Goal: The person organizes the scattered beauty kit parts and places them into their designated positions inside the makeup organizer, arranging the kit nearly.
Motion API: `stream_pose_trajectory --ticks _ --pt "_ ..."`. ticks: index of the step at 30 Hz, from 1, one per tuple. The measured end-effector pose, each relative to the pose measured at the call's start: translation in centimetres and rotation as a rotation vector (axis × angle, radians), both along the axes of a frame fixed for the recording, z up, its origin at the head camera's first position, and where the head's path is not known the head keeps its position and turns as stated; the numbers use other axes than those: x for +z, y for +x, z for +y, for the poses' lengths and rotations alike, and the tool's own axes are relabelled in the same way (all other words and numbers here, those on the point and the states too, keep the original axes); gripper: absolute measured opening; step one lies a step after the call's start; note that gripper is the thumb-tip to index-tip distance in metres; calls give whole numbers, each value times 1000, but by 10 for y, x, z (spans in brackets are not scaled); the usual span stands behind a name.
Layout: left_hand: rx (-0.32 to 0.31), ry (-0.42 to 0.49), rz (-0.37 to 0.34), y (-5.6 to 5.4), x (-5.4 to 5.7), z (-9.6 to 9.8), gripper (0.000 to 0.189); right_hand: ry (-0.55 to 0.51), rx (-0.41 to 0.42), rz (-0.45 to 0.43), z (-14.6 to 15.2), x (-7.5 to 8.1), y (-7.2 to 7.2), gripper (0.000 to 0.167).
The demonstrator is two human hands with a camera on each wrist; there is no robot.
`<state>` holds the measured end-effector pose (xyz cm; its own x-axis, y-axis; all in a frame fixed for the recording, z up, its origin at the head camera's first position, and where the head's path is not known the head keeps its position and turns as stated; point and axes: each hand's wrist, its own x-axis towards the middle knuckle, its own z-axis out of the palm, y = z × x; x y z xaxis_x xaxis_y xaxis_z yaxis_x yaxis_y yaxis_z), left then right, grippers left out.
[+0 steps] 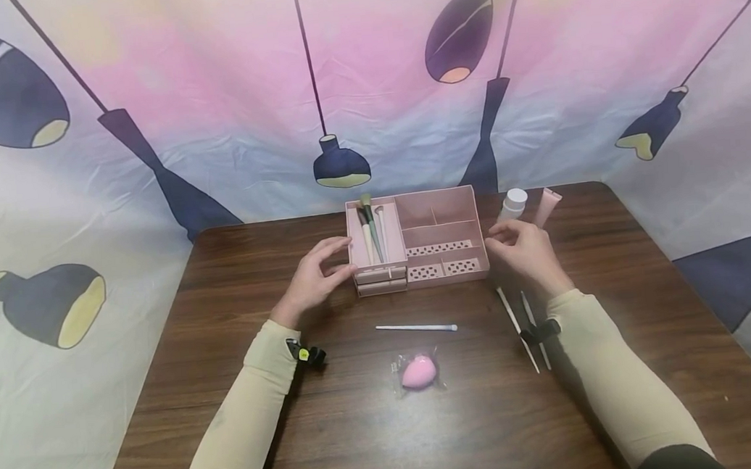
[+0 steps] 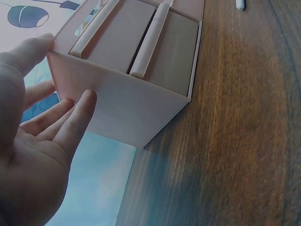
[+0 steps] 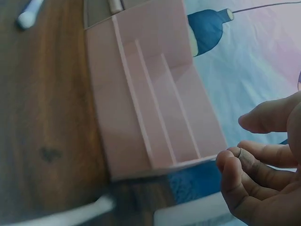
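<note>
A pink desktop organizer [image 1: 439,207] stands near the back of the table, several makeup brushes [image 1: 375,234] lying in its top left tray. My left hand [image 1: 315,279] is at its left side, fingers spread and fairly straight. In the left wrist view the thumb reaches the upper front edge of the side wall [image 2: 122,106], beside two drawers [image 2: 174,56]. At the other end, my right hand [image 1: 530,253] has its fingertips close by the right edge, fingers loosely bent. The right wrist view shows nothing held between thumb and fingers [image 3: 230,172].
In front of the organizer lie a thin brush [image 1: 415,328] and a pink makeup sponge [image 1: 419,372] in clear wrapping. Two slim sticks, one a white stick [image 1: 518,330], lie under the right wrist. A white-capped bottle [image 1: 514,199] and pink tube [image 1: 546,206] stand behind the right hand.
</note>
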<state>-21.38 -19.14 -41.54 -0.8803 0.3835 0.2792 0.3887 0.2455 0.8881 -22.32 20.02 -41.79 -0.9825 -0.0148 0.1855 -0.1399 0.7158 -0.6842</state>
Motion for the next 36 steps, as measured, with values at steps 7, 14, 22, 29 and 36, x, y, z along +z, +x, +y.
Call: stream_pose_trajectory --ticks 7,14,22,29,36 --pt "1 8 -9 0 -1 0 52 28 -12 -24 15 -11 10 31" --pt "7 18 -20 -2 -5 -1 52 33 -8 -56 20 -14 19 31" --pt "-1 6 -7 -1 -3 0 52 68 -5 -86 29 -23 32 30" --pt "-1 17 -18 -1 -2 0 52 98 -23 -131 38 -30 41 32" --pt "-2 29 -33 -1 -2 0 52 121 -26 -165 46 -39 51 34"
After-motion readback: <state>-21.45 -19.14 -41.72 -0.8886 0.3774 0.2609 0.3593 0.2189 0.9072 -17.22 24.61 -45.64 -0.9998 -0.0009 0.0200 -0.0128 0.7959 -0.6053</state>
